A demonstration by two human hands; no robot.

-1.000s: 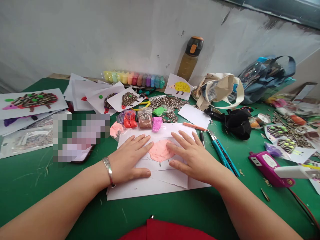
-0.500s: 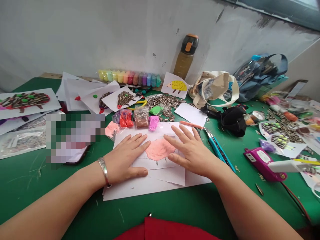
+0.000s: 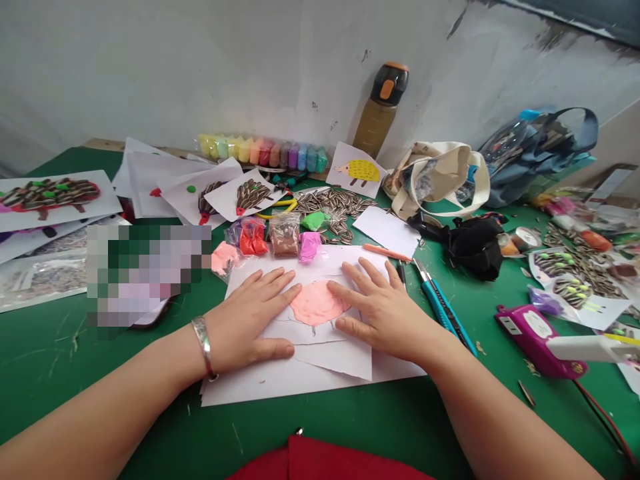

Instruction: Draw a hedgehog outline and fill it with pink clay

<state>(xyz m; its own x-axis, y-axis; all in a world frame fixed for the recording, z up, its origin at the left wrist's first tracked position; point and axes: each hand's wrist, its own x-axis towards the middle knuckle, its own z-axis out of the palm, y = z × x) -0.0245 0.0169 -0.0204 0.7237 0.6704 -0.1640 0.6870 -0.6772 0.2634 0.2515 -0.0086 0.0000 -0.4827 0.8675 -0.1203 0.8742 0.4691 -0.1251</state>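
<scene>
Fingers (image 3: 346,293) splayed and released, left hand (image 3: 240,323) partly hides paper (image 3: 330,357), right hand (image 3: 390,310) some pink clay (image 3: 317,303).

We see a rough salmon-pink clay oval (image 3: 320,305), flat white paper sheets (image 3: 320,360) and a broad dark-green tabletop (image 3: 395,417). We find slim seeds (image 3: 340,202) striped in dark brown and off-white, a long turquoise-and-black plastic cutter (image 3: 447,310), a chunky magenta plastic device (image 3: 529,344), and small wrapped clay packs (image 3: 265,153) shading from yellow through red and purple to teal. Our curved metal bracelet (image 3: 203,343) is silver.
</scene>
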